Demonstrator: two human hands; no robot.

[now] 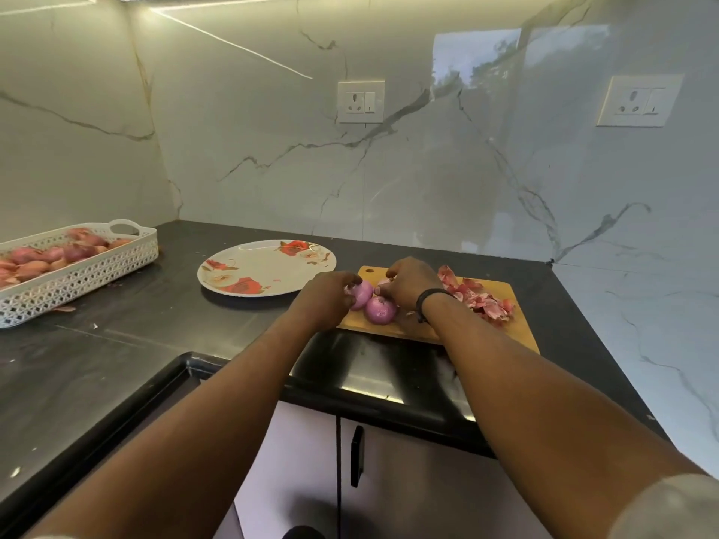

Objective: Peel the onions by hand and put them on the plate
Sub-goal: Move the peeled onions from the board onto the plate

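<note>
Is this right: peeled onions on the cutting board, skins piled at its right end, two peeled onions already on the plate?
Not quite. The head view shows the floral plate holding no onions. The peeled onions are on the cutting board, skins piled at its right end, as you said.

No legible text or labels anywhere, seemingly.

Bright overhead strip light glares on glossy marble wall (272, 157); edges bow.
</note>
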